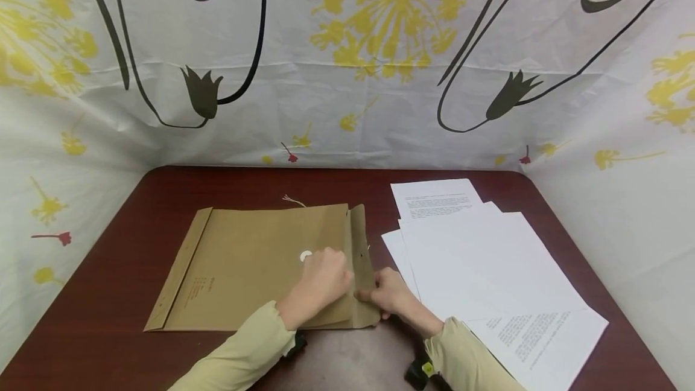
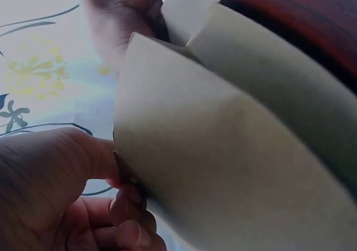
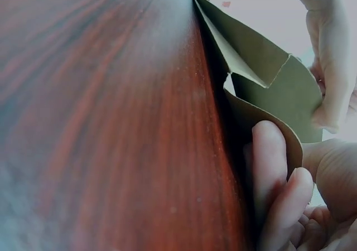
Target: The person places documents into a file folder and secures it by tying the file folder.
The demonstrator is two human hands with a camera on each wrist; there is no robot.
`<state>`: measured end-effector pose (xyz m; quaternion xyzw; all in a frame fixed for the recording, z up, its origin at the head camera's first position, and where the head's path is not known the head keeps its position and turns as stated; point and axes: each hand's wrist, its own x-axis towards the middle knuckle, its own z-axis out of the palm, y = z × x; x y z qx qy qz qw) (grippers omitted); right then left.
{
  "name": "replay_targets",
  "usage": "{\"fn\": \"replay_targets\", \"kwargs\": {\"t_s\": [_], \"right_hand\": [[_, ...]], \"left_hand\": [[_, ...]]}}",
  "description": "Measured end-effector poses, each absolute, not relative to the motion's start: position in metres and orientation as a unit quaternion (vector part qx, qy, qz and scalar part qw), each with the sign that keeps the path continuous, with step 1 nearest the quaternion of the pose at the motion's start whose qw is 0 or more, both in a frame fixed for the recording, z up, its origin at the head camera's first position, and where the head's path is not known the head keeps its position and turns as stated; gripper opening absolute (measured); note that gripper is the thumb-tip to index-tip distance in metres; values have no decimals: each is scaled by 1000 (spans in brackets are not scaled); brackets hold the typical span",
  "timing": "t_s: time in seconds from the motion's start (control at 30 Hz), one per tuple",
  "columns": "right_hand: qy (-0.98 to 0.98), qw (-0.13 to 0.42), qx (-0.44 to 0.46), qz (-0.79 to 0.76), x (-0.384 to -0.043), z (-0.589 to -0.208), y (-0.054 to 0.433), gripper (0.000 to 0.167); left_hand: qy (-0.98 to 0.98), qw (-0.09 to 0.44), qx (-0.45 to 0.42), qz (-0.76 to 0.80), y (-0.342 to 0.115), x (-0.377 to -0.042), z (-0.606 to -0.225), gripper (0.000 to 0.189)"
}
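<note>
A brown kraft paper document envelope (image 1: 255, 252) lies flat on the table, its opening towards the right. My left hand (image 1: 324, 277) pinches the upper panel at the mouth; in the left wrist view, thumb and curled fingers grip that panel's edge (image 2: 167, 122). My right hand (image 1: 395, 291) holds the end flap (image 1: 362, 270) near its lower corner. Seen from the right wrist, the thumb is on one side of the flap (image 3: 262, 114) and the fingers on the other. Between panel and flap the mouth gapes, and its depth is hidden.
Several white sheets (image 1: 478, 252), some printed, lie overlapping on the right of the dark red table (image 1: 98, 294). A white string (image 1: 294, 200) sticks out behind the envelope. Patterned white curtains (image 1: 347, 95) stand around the back and sides.
</note>
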<state>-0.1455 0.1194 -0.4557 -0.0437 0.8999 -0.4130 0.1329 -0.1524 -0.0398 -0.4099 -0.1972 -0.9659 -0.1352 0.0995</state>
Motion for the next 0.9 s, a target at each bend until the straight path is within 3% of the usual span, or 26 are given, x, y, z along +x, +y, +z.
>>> {"fn": "replay_targets", "kwargs": {"t_s": [0.9], "right_hand": [[881, 138, -102, -441, -139, -455, 126, 35]], "left_hand": [[-966, 81, -218, -111, -33, -152, -425, 36]]}}
